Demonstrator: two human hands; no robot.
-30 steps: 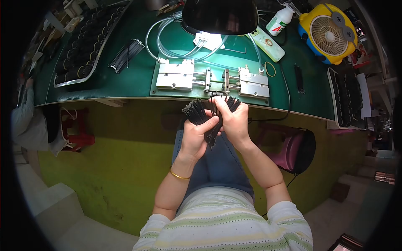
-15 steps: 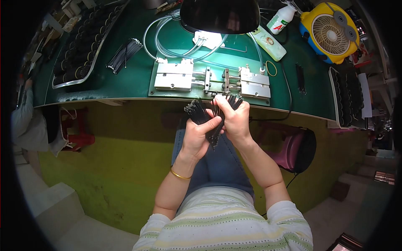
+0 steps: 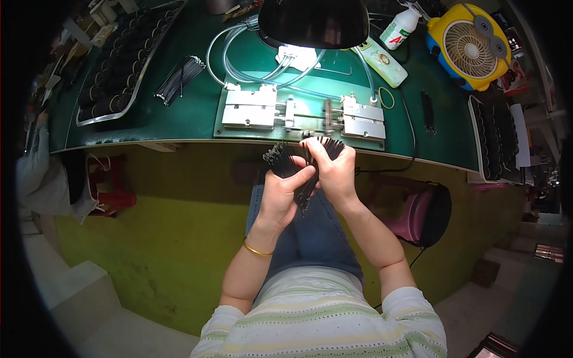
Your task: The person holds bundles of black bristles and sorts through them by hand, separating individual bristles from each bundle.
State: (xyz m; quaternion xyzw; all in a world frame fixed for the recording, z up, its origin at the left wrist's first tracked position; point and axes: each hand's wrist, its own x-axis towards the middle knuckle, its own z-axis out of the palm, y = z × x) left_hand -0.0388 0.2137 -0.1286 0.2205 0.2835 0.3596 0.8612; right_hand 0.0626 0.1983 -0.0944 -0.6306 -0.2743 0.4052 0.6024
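My left hand [image 3: 280,196] is closed around a bundle of thin black wire-like strands [image 3: 276,157], their tips fanned out at the upper left. Beside it, my right hand [image 3: 338,179] grips another bunch of the same black strands [image 3: 331,145], thumb and index finger pinched at the table's front edge. Both hands nearly touch, and the lower strand ends hang between them. Just beyond the fingertips is a pneumatic fixture with a left silver cylinder block [image 3: 249,110] and a right silver block [image 3: 362,119]. Its two small jaws between the blocks look blurred.
A black lamp shade [image 3: 314,24] hangs over the fixture. Loose black strands [image 3: 179,80] lie left, near a tray of black bundles [image 3: 122,110]. At right are a phone [image 3: 382,65], a white bottle [image 3: 401,27], a yellow fan [image 3: 468,51] and another tray [image 3: 477,140]. A person's sleeve [image 3: 37,155] shows far left.
The fixture's jaws have moved apart and are blurred. My right fingertips have shifted slightly left and down from the jaws. The left hand keeps its grip in nearly the same place.
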